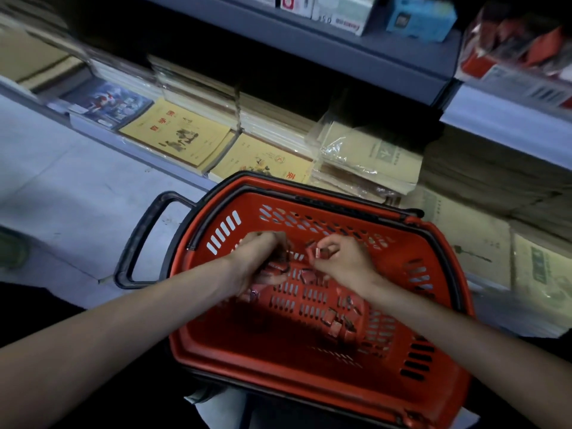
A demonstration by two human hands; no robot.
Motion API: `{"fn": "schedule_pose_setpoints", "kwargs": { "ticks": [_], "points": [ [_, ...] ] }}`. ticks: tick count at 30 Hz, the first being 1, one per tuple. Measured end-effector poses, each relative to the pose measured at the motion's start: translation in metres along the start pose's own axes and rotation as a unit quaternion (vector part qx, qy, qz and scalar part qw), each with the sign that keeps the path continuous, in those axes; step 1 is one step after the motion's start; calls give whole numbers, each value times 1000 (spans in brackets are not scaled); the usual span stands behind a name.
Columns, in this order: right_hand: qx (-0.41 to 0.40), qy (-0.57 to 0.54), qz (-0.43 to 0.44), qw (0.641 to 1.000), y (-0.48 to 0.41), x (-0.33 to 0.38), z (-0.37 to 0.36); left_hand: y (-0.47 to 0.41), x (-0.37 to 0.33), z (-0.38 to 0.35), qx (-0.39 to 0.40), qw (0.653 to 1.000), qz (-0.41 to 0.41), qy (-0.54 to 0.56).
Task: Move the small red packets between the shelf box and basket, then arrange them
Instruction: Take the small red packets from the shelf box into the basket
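A red plastic basket [278, 360] with black handles sits in front of me, below the shelf. Several small red packets [339, 325] lie loose on its slotted floor, some near the right wall and some under my hands. My left hand [258, 261] is down inside the basket, fingers curled round a bunch of red packets. My right hand [340, 258] is beside it, pinching a small red packet [318, 252] between thumb and fingers. A box of red packets [520, 54] stands on the upper shelf at the top right, blurred.
Stacks of yellow notebooks [176, 137] and wrapped paper pads [368, 159] fill the low shelf behind the basket. A grey shelf board [340, 48] overhangs them. A black basket handle [139, 239] sticks out to the left over the pale floor [62, 187].
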State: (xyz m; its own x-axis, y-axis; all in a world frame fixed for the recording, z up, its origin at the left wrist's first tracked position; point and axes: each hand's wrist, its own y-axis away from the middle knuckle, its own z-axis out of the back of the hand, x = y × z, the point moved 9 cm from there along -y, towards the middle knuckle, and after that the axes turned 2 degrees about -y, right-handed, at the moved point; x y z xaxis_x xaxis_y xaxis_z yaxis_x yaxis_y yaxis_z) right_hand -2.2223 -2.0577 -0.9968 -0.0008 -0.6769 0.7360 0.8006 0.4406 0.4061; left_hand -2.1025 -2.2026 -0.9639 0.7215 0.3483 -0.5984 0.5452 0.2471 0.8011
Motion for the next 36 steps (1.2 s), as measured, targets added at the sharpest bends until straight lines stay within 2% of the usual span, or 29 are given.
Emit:
{"fn": "schedule_pose_setpoints", "kwargs": {
  "ticks": [3,7,11,17,22,24,26,29,33,36],
  "points": [
    [12,-59,62,996,20,65,32,18,-18,-13,37,999,-24,1],
    [43,-75,139,987,53,129,69,60,-57,-35,114,989,-92,14],
    [21,-50,176,983,75,160,107,100,-102,-50,109,971,-207,-59],
    [-80,-165,216,959,101,183,190,121,-158,-75,70,964,-256,-6],
    [-199,-164,246,934,114,175,270,141,-208,-112,97,950,-295,6],
    [-268,-87,256,925,122,172,304,148,-224,-127,114,946,-303,8],
    [-347,38,267,898,129,177,336,151,-238,-142,127,942,-311,6],
    [-409,159,259,860,119,189,371,152,-252,-160,124,941,-314,11],
    [-396,319,204,837,81,199,382,152,-261,-178,125,944,-304,33],
    [-377,350,169,841,63,196,380,153,-264,-185,139,943,-301,34]
  ]
}}
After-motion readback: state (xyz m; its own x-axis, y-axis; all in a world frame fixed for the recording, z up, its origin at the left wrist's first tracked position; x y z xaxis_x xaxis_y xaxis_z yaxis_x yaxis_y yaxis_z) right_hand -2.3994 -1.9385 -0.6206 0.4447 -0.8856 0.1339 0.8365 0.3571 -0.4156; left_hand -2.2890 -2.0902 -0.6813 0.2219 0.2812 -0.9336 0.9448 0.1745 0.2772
